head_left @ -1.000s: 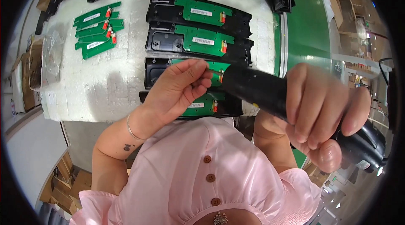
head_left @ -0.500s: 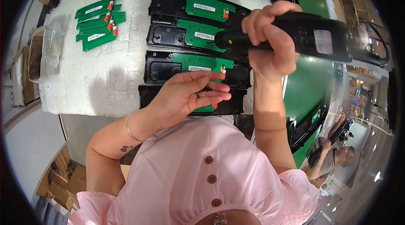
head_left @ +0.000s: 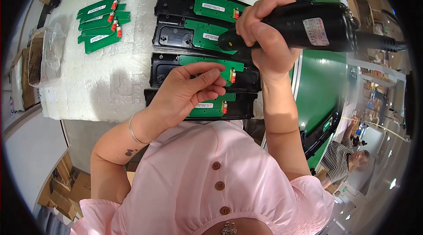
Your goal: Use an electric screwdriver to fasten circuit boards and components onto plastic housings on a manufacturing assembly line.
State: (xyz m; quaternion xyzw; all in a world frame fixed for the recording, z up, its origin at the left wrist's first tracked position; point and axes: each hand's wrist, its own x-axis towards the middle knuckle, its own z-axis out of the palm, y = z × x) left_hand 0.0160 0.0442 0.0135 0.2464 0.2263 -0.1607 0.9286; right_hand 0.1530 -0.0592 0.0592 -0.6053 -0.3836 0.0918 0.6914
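Note:
My right hand (head_left: 269, 37) grips a black electric screwdriver (head_left: 317, 25) held nearly level. Its tapered nose points left, over the green circuit board (head_left: 198, 30) in the second black plastic panel (head_left: 169, 32) from the far end. Whether the bit touches a screw cannot be made out. My left hand (head_left: 189, 89), palm turned up, has its fingers curled in and the thumb against them. Small black screws lay in that palm a moment ago; the fingers now hide them. Beneath it are the third panel (head_left: 163, 67) and the nearest panel (head_left: 244, 107), each with a green board.
Loose green circuit boards (head_left: 99, 39) with red-and-white connectors overlap at the left on the white foam surface (head_left: 128, 59). A clear plastic bag (head_left: 50, 54) lies by its left edge. More black parts line the far edge. A green worktop (head_left: 319, 85) runs along the right; beyond it sits another person (head_left: 341, 162).
My left hand has drawn back slightly and its fingers have curled over the screws. The right hand and screwdriver have shifted left and a little away from me.

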